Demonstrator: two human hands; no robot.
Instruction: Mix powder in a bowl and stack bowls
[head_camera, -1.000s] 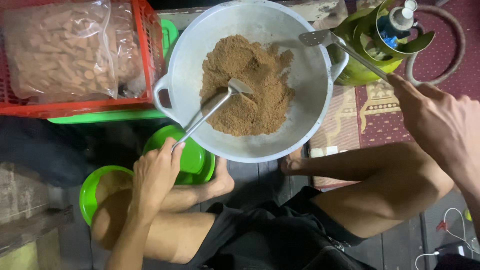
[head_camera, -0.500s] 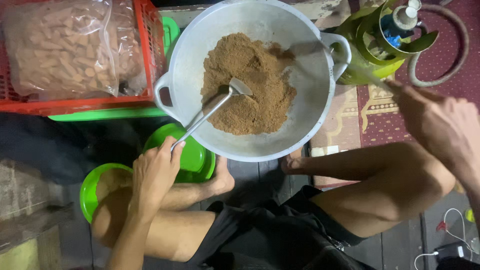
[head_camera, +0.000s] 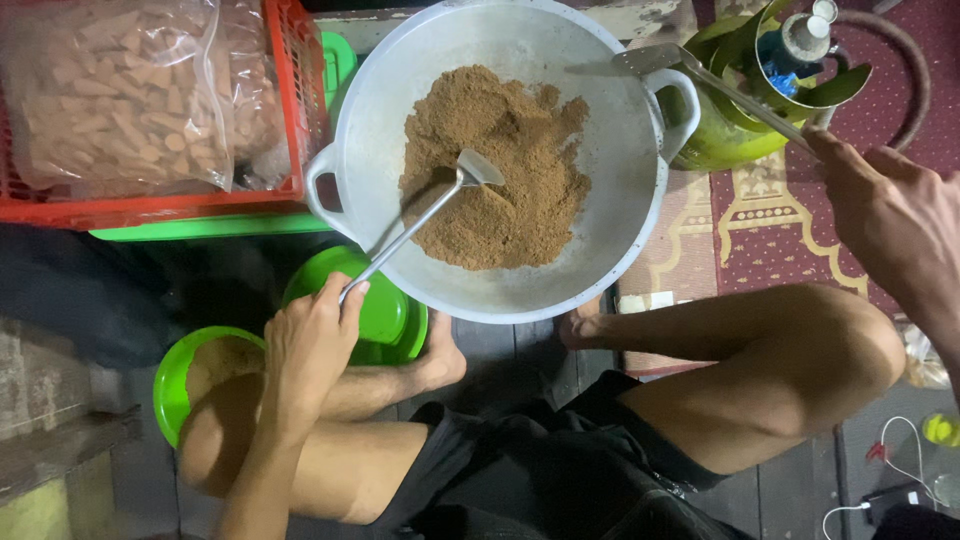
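A big grey two-handled pan (head_camera: 600, 270) sits on the floor in front of my crossed legs, holding a heap of brown powder (head_camera: 495, 170). My left hand (head_camera: 310, 345) grips the handle of a metal spatula (head_camera: 425, 215) whose blade rests in the powder. My right hand (head_camera: 890, 225) holds the long handle of a second metal spatula (head_camera: 700, 75), its blade lifted over the pan's far right rim, just clear of the powder.
A red crate (head_camera: 290, 110) with bagged pale brown pieces stands at the upper left on a green tray. Two green bowls (head_camera: 385, 315) lie under my left arm. A green gas cylinder (head_camera: 735, 130) with a hose stands right of the pan, on a patterned red rug.
The right hand's spatula dipped toward the powder half a second ago and has come back up to the pan's right rim. The left hand and its spatula have stayed put.
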